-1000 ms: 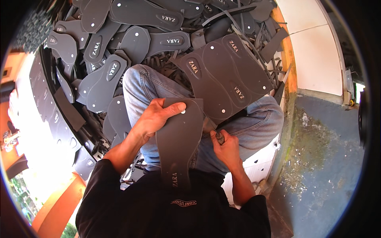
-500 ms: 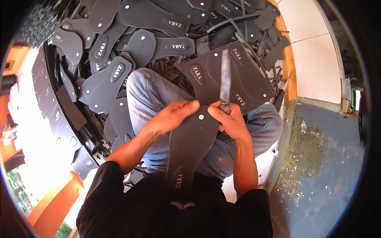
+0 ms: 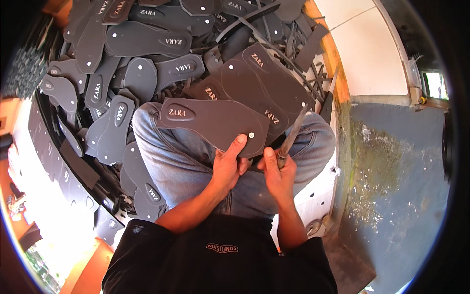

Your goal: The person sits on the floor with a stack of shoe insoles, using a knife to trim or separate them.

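Observation:
My left hand [image 3: 226, 167] grips a dark grey shoe insole [image 3: 215, 119] by its wide end, thumb on top beside a small white dot. The insole lies crosswise above my lap, its narrow end with a raised oval pad pointing left. My right hand [image 3: 280, 177] is closed round the handle of a knife [image 3: 295, 128], whose blade points up and to the right. The right thumb is at the insole's lower right corner; whether it touches is unclear. Just beyond lies a dark sheet [image 3: 267, 73] with insole outlines, partly hidden under the held insole.
Many cut insoles [image 3: 149, 39] and dark offcut strips [image 3: 318, 81] are heaped ahead and to the left. My crossed legs in jeans [image 3: 164, 157] lie beneath my hands. At the right are an orange edge [image 3: 333, 59] and a blue-grey floor [image 3: 391, 147].
The insole has been turned so its printed narrow end swings from near my chest out to the left. My left hand now holds its wide end from below; the knife tilts further right.

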Action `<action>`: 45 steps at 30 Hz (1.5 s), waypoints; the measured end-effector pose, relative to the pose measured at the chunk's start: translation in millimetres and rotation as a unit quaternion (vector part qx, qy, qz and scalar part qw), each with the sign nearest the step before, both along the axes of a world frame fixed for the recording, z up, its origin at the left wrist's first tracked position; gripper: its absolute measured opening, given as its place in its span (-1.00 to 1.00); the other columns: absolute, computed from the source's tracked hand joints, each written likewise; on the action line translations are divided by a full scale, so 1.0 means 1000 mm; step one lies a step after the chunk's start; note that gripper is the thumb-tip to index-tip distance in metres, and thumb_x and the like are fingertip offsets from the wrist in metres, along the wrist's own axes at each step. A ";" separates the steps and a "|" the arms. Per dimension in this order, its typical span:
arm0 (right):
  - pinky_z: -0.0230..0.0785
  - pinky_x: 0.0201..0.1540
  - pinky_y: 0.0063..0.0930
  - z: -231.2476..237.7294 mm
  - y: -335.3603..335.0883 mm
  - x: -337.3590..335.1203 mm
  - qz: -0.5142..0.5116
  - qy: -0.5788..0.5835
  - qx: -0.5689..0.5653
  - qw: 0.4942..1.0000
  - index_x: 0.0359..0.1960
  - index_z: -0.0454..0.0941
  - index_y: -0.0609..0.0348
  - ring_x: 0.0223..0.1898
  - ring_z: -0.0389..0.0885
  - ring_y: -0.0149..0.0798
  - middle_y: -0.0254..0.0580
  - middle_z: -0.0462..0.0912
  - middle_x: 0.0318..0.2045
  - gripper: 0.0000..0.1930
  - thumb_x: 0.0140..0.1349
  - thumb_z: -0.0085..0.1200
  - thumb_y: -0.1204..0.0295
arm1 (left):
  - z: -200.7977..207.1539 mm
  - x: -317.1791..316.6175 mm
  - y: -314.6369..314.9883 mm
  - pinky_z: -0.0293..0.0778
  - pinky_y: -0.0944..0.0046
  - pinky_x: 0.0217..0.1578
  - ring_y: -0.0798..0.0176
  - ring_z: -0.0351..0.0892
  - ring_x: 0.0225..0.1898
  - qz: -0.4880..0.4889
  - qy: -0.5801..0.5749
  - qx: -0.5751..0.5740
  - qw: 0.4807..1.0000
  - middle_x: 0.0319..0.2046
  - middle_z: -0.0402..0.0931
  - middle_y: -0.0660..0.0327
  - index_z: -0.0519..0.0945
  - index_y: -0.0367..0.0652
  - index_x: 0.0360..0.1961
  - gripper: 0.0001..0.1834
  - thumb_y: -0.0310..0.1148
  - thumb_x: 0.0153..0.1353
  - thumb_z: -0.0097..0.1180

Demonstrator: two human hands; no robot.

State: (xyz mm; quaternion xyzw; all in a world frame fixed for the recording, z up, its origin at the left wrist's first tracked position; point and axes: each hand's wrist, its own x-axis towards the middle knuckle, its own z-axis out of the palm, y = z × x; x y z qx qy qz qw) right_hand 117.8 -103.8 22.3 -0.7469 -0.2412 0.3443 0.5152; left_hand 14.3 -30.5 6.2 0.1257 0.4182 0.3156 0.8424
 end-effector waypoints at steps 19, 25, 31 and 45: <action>0.33 -0.45 -0.08 -0.025 0.004 0.007 0.181 -0.364 -0.111 0.907 -0.57 0.44 0.27 -0.55 0.51 0.21 0.17 0.51 -0.65 -0.73 0.17 0.06 0.32 | -0.016 -0.033 -0.029 0.09 0.53 -0.84 0.51 0.25 -0.78 -0.035 0.013 0.006 0.999 -0.57 0.45 0.29 0.51 -0.18 -0.29 -0.78 -0.28 0.16 0.19; 0.26 -0.55 -0.43 -0.021 0.057 0.012 0.181 0.154 -0.128 0.963 -0.43 0.55 0.29 -0.64 0.41 -0.31 -0.26 0.53 -0.64 -0.68 0.21 0.10 0.21 | -0.009 -0.069 -0.035 0.12 0.54 -0.84 0.53 0.32 -0.70 -0.106 0.048 -0.018 0.993 -0.45 0.48 0.30 0.50 -0.19 -0.22 -0.76 -0.31 0.15 0.20; 0.18 -0.49 -0.68 -0.016 0.023 -0.017 0.270 0.207 -0.085 0.936 -0.49 0.53 0.25 -0.52 0.34 -0.64 -0.54 0.44 -0.61 -0.76 0.19 0.16 0.32 | -0.024 -0.115 0.006 0.47 0.41 -0.52 0.35 0.56 -0.40 -0.002 0.132 0.007 0.991 -0.26 0.55 0.18 0.45 -0.21 -0.01 -0.57 -0.11 0.24 0.05; 0.19 -0.63 -0.27 -0.015 -0.016 -0.020 0.263 -0.164 -0.132 0.942 -0.61 0.42 0.28 -0.73 0.30 -0.09 -0.05 0.35 -0.81 -0.62 0.17 0.14 0.22 | 0.004 -0.102 0.060 0.49 0.49 -0.49 0.44 0.57 -0.51 -0.157 0.082 0.083 0.981 -0.51 0.59 0.22 0.56 -0.27 -0.36 -0.71 -0.22 0.14 0.23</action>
